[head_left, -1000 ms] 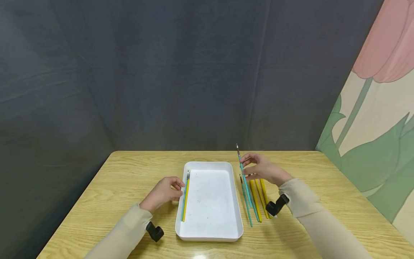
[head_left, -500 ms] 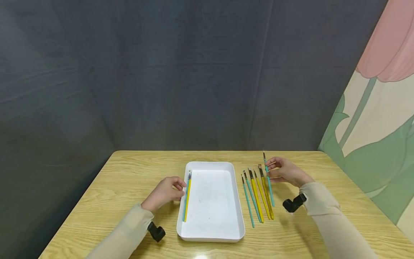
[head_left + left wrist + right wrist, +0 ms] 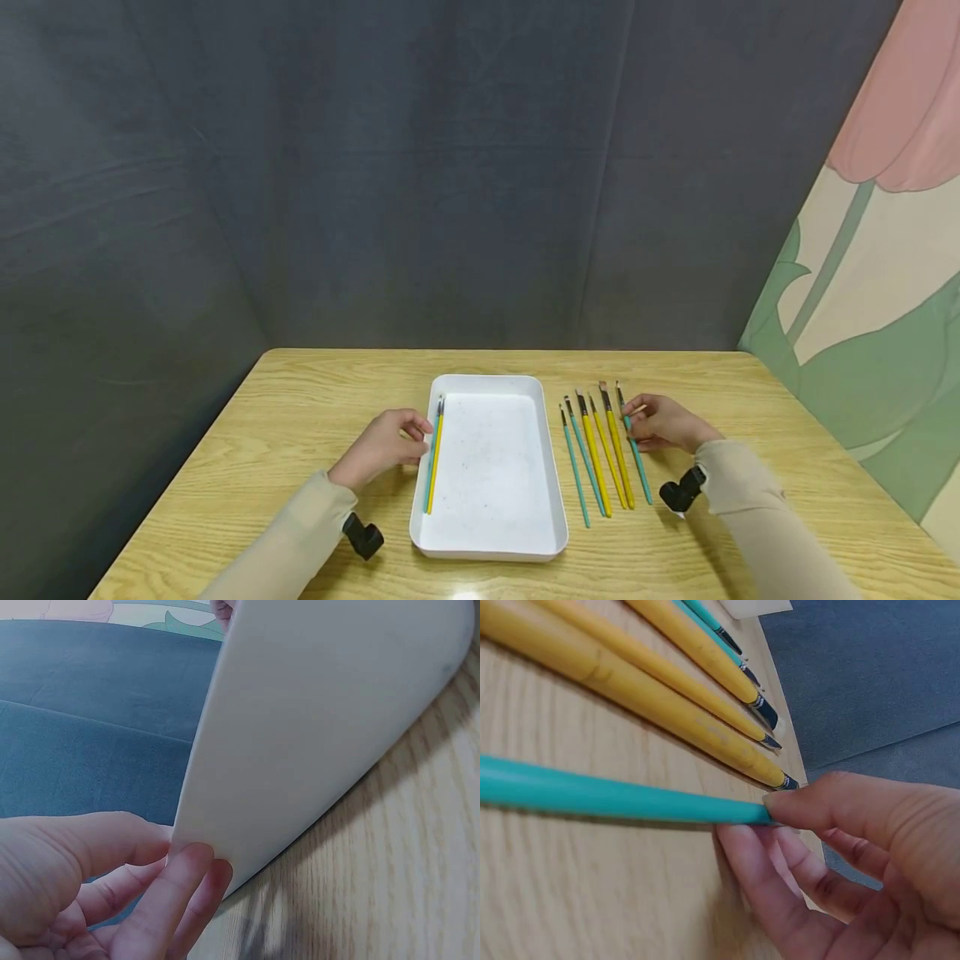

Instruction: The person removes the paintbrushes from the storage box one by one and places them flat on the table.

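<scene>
My right hand (image 3: 667, 423) pinches a teal paintbrush (image 3: 640, 467) near its ferrule, at the right end of a row of brushes. In the right wrist view, thumb and fingers meet on the handle (image 3: 630, 793), which lies low along the table; the bristles are hidden behind the hand. My left hand (image 3: 384, 447) holds the left rim of a white tray (image 3: 498, 546). From the left wrist, the thumb is at the rim's edge and fingertips (image 3: 196, 859) lie against the outer wall. Inside the tray, a yellow paintbrush (image 3: 434, 475) and a teal one lie side by side along the left wall.
Between tray and right hand, several yellow brushes (image 3: 597, 462) and two teal brushes (image 3: 574, 467) lie side by side, bristles pointing away. All this stands on a wood-grain table (image 3: 322, 392). A dark curtain (image 3: 450, 183) hangs behind its far edge.
My right hand has carried the teal paintbrush rightward over the other brushes, then lowered it to the table at the row's right end. The left hand has stayed at the tray's rim.
</scene>
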Tool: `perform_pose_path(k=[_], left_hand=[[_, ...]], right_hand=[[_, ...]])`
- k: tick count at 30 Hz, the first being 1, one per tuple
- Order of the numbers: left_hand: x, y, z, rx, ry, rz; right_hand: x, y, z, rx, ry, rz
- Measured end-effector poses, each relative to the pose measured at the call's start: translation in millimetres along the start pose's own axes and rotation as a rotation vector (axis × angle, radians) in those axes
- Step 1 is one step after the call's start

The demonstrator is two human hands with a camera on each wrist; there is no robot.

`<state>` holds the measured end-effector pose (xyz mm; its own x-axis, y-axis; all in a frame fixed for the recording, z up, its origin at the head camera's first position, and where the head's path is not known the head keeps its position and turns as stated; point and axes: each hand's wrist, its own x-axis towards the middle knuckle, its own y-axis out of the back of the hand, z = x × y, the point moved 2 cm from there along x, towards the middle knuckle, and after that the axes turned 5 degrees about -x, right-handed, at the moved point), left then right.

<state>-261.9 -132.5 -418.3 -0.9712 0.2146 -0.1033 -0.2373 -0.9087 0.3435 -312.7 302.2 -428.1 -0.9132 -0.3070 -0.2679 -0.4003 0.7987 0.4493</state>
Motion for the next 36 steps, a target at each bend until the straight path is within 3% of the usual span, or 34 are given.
perform_pose_path(k=[9, 36], left_hand=[[0.2, -0.4, -0.3, 0.006, 0.008, 0.006], [1.0, -1.6, -3.6, 0.016, -0.009, 0.012]], right_hand=[[1.5, -3.5, -0.6, -0.028, -0.030, 0.019], [0.1, -6.9, -1.5, -0.021, 0.006, -0.014]])
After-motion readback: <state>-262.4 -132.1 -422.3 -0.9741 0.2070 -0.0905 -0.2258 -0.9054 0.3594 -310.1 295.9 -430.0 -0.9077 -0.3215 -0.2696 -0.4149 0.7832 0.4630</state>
